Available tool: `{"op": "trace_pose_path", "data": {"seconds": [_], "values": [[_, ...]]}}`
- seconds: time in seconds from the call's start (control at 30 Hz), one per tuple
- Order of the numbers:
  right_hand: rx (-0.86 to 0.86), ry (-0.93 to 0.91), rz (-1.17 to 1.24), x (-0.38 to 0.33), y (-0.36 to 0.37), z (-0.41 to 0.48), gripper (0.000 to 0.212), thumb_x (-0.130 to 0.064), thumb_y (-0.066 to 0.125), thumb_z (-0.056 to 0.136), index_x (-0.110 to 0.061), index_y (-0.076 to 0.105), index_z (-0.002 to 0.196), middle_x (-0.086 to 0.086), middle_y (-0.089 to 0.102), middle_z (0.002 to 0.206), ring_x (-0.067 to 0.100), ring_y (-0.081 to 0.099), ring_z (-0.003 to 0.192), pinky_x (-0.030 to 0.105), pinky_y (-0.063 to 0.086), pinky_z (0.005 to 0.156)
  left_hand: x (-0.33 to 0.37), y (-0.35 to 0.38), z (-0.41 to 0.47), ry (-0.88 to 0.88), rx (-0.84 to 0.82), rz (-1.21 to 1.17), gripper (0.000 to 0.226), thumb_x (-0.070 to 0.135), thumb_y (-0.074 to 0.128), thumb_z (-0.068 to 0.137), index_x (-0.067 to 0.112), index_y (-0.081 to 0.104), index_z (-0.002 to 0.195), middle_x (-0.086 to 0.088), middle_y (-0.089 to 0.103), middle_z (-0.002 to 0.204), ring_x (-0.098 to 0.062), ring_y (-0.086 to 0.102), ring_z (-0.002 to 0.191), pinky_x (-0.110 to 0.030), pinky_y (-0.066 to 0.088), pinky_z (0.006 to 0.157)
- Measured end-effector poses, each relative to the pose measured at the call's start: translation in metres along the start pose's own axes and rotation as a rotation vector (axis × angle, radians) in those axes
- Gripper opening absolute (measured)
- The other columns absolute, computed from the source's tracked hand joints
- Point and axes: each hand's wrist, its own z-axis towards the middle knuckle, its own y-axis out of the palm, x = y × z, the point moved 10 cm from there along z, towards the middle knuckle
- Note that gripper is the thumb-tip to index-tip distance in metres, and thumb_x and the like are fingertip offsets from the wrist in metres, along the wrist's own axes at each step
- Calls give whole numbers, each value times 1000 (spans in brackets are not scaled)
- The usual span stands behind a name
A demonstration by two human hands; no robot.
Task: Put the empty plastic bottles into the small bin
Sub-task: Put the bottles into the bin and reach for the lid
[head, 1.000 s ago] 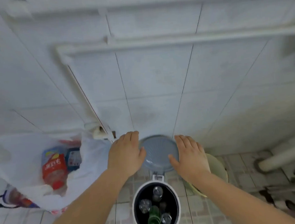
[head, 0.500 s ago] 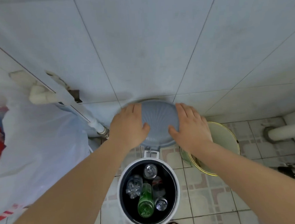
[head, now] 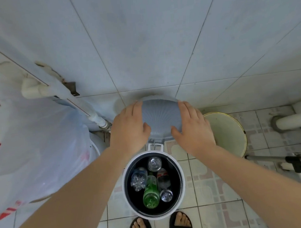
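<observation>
Tiled wall (head: 149,42): pale blue-white, fills the upper view. White plastic bag (head: 36,140): large, at left, red print showing through. Small bin (head: 181,176): round, white rim, dark interior, standing on the tiled floor (head: 215,189) just ahead of two sandalled feet (head: 160,226). Bin lid (head: 160,116): grey, ribbed, raised upright against the wall behind the bin (hinged at the bin's far edge). Cream pail (head: 227,134): just right of the lid. Left hand (head: 129,128): fingers spread flat over the lid's left edge, thumb on its face. Right hand (head: 194,128): likewise on the right edge. Plastic bottles: inside the bin, one green (head: 150,193), several clear (head: 138,178), standing packed together.
</observation>
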Motion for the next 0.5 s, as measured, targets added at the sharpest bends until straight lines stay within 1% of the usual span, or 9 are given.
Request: {"op": "trace_pose_path", "data": {"seconds": [0.1,0.17,0.23,0.3,0.37,0.5], "values": [[-9,11,82,-10,-4,-36,76,-37,52,86,-18,12,147,2,19,155,24,21,139,42,28,109,6,-5,-37,1,5,-20,64,18,59,78,3,36,136,-16,45,140,-32,47,123,-45,45,95],[-55,14,77,-16,-3,-66,76,-39,48,88,-20,6,148,-1,10,157,21,14,142,40,23,112,9,-9,-61,2,-18,-7,63,19,58,78,4,36,136,-14,45,139,-29,47,123,-42,45,95],[-109,30,70,-19,1,-95,76,-40,45,90,-22,0,148,-4,2,158,18,7,143,38,16,115,8,-13,-86,-12,-60,8,59,20,55,79,5,38,134,-13,52,131,-28,51,117,-41,47,92],[-159,36,62,-23,8,-124,76,-40,44,90,-23,-1,148,-5,0,158,16,6,144,36,12,116,5,-16,-112,-40,-102,9,54,21,53,82,7,41,132,-10,56,125,-27,55,109,-39,49,87],[-213,55,57,-26,18,-153,75,-42,44,90,-23,1,149,-5,0,158,15,6,144,35,12,117,6,-17,-139,-66,-155,-2,52,23,51,85,11,41,134,-7,55,127,-24,54,110,-37,48,88],[-279,108,71,-27,32,-194,71,-41,43,92,-21,5,148,-5,9,158,14,5,144,35,10,117,10,-14,-181,-61,-237,6,53,27,46,89,17,33,140,0,47,135,-17,46,120,-31,39,100]]}}
